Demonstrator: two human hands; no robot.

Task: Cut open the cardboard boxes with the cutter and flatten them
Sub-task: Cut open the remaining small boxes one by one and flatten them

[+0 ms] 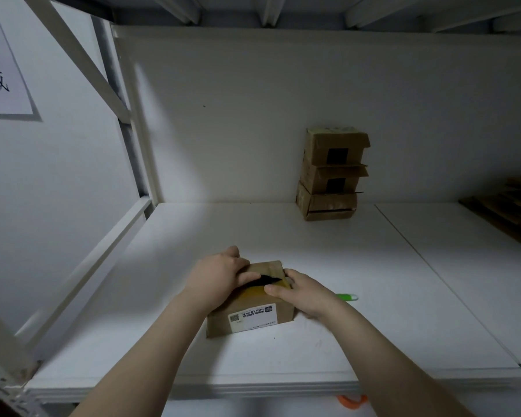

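Both hands are on the small brown cardboard box (250, 302), which sits on the white shelf (283, 236) near the front edge, a little left of middle. The left hand (220, 276) is curled over the left top flap, with its thumb at the dark slit. The right hand (306, 293) grips the right flap, thumb laid along the seam and fingers wrapped round the far side. The top seam is already parted into a narrow black gap, so my read is that this is the pull-apart step.

To do it well, draw the two flaps evenly outward and keep the box pinned down on the shelf so it doesn't skid toward the front edge. If tape holds at the ends of the seam, slit it rather than tear it. The green-and-white cutter (347, 296) lies on the shelf just beside the right hand.

The box looks soft and a bit creased, with yellowish tape across the top and a white printed label (252, 316) on the face towards the front edge. A stack of three brown cardboard boxes (331, 176) waits at the back edge. Flattened brown cardboard sheets (506, 212) lie at the right edge.
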